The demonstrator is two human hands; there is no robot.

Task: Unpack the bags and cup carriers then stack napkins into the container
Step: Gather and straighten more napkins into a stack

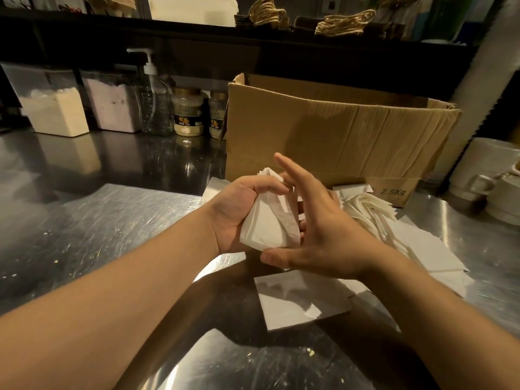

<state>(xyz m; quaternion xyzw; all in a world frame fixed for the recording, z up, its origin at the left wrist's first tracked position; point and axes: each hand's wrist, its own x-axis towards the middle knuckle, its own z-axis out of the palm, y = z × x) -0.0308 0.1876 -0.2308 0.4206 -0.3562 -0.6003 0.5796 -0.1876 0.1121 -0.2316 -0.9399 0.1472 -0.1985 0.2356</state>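
Head view: small wad of white paper napkins (267, 223) held up off the surface, just in front of the brown corrugated cardboard box (332, 136) marked 2.5Kg. Left hand (242, 209) has its grip curled round the wad's left edge, thumb over the top. Right hand (318, 232) is spread, fingers straight, palm flat against the wad's right side, thumb under the bottom corner; looks like squaring the edges, my read.

Loose fanned pile of white napkins (371, 212) lies at the box's front right corner, touching its base. Flat white paper sheets (298, 302) sit nearer the person than the box, on the scratched steel surface (98, 226). White stacked cups (489, 170) stand right of the box. Clear pump bottle (154, 105) and two gold-lidded jars (187, 111) stand left of it.

Can't tell which container the napkins go into.

Risks:
- Only one hand actually grips; thin sheets could slide out the open right side and fan apart.
- Squeezing harder creases the wad, so it stacks crooked.
- Crumbs on the surface could soil anything dropped.
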